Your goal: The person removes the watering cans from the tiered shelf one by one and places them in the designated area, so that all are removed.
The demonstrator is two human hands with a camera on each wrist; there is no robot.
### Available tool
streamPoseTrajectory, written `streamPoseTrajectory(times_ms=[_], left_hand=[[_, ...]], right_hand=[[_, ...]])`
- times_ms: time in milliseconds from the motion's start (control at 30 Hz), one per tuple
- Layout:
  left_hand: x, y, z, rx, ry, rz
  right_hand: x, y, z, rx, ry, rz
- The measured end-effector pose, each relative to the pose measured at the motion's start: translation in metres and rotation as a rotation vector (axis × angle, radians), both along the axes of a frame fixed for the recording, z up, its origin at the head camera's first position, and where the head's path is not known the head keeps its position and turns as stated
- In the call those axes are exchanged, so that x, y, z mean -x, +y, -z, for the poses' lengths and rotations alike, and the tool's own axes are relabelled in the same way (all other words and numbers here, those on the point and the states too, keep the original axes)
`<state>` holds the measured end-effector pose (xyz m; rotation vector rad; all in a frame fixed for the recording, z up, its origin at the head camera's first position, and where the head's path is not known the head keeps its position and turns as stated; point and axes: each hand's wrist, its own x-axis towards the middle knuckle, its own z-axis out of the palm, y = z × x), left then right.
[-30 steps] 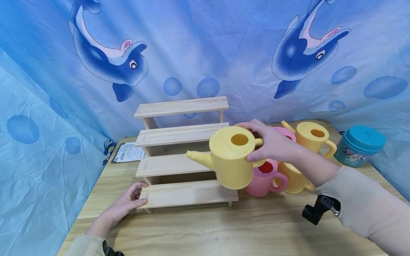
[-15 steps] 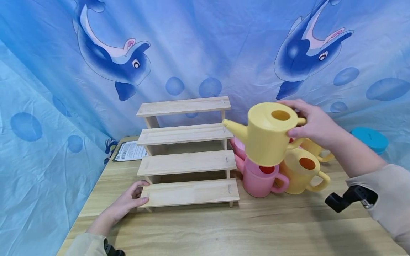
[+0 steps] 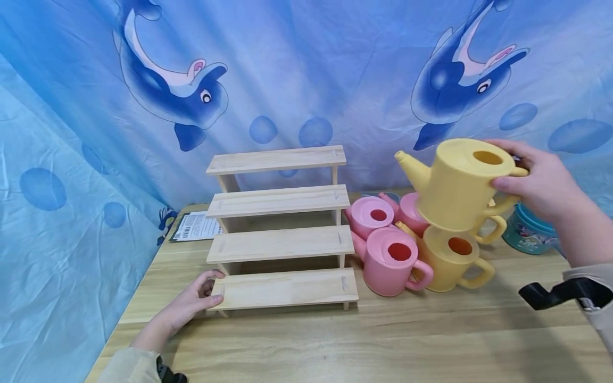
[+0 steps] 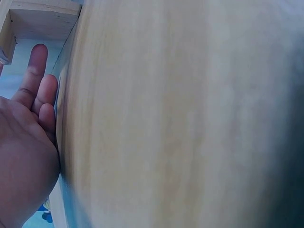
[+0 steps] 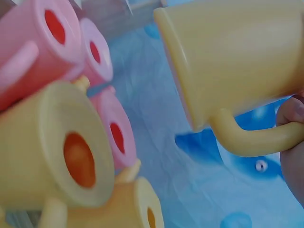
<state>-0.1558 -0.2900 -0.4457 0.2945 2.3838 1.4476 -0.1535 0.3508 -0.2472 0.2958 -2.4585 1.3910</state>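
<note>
My right hand (image 3: 551,181) grips the handle of a yellow toy watering can (image 3: 457,189), held in the air above the other cans with its spout pointing left. In the right wrist view, the curved handle passes into the fingers. My left hand (image 3: 189,303) holds the left end of the lowest board of a wooden stepped shelf (image 3: 282,290), thumb on top. Its other fingers lie beside the table edge in the left wrist view. Right of the shelf stand pink watering cans (image 3: 388,271) and a yellow watering can (image 3: 438,266). Another yellow can is mostly hidden behind the lifted one.
A teal lidded tub (image 3: 527,234) stands at the right, partly behind my right hand. A printed sheet (image 3: 196,226) lies at the table's back left. Behind everything hangs a blue dolphin curtain (image 3: 287,69). The wooden table (image 3: 297,346) extends in front of the shelf.
My right hand has carried the yellow watering can rightward and upward, from over the shelf to above the grouped cans. The left hand stays at the shelf's end.
</note>
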Motion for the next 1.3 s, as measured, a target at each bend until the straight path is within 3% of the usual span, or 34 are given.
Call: streamPoseTrajectory(times_ms=[267,367,700,1000,1300], left_hand=[[0.001,0.001,-0.001,-0.014,0.009,0.015],[0.001,0.002,-0.002,-0.014,0.009,0.023],[0.001,0.001,-0.001,-0.006,-0.003,0.006],[0.0,0.0,0.0,-0.016,0.002,0.011],[-0.002,0.0,0.001,-0.02,-0.014,0.006]], right_hand=[[-0.009,0.03,0.012,-0.129,0.05,0.223],[-0.011,0.039,0.016,-0.153,0.073,0.259],[-0.021,0.07,0.043,-0.02,0.178,0.174],[-0.027,0.09,0.066,0.011,0.14,0.128],[-0.037,0.096,0.095,0.009,0.124,0.167]])
